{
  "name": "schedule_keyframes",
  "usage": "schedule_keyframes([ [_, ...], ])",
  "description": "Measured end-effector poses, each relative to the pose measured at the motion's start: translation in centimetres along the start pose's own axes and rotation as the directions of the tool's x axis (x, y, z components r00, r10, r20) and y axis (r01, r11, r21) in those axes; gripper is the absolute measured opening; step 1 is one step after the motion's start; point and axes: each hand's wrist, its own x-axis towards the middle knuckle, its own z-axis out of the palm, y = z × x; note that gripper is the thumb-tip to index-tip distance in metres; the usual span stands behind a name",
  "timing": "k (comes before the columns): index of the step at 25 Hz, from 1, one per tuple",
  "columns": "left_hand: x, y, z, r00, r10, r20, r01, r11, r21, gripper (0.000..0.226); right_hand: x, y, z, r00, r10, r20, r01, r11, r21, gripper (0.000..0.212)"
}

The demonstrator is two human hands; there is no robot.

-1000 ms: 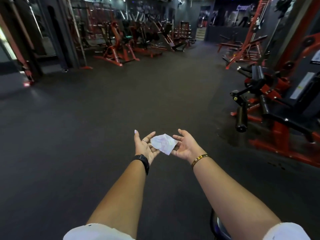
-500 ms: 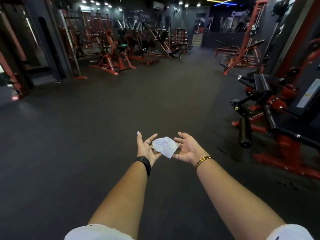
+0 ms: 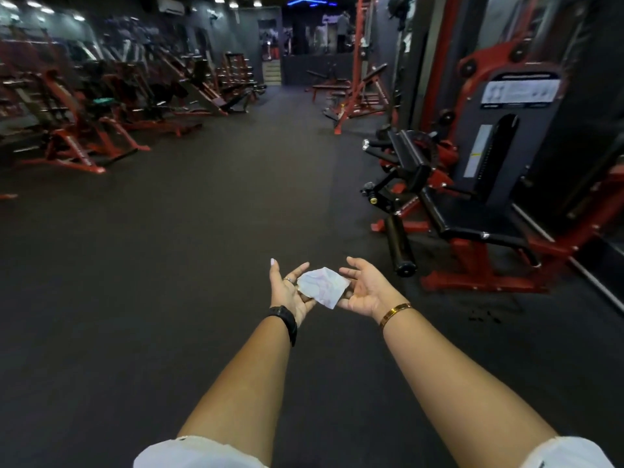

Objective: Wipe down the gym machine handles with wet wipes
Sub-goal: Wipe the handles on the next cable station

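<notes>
Gym floor (image 3: 162, 271) — left hand (image 3: 287, 293), wipe (image 3: 322, 286), right hand (image 3: 368, 288)

Dim hall here, the dark floor (image 3: 169, 265) soaking up the light. Small ceiling spots (image 3: 219, 0) and a blue neon strip (image 3: 305, 1) glow far beyond the leg machine (image 3: 472, 211). Machine rows (image 3: 77, 130) well left of it smear with motion blur, while the leg machine itself reads sharper. Wide-angle bending stretches the picture's edges.
</notes>
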Motion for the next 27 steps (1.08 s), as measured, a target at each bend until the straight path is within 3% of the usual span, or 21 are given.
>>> schedule_keyframes([
  [4, 8.4, 0.9, 4.8, 0.989, -0.101, 0.109, 0.093, 0.992, 0.08, 0.08, 5.3, -5.3, -1.8, 0.992, -0.056, -0.109, 0.064, 0.995, 0.075, 0.04],
  [11, 21.4, -0.1, 15.9, 0.902, -0.3, 0.311, 0.227, 0.941, 0.25, 0.083, 11.1, -14.6, -7.7, 0.93, -0.202, -0.306, 0.278, 0.933, 0.229, 0.039],
  [22, 29.3, -13.5, 35.5, 0.707, -0.522, 0.477, 0.332, 0.84, 0.429, 0.081, 10.6, -25.6, -25.7, 0.779, -0.284, -0.559, 0.507, 0.81, 0.294, 0.04],
  [27, 26.9, -22.5, 46.7, 0.551, -0.658, 0.513, 0.369, 0.744, 0.558, 0.081, 4.4, -29.3, -35.9, 0.65, -0.277, -0.708, 0.627, 0.722, 0.293, 0.037],
])
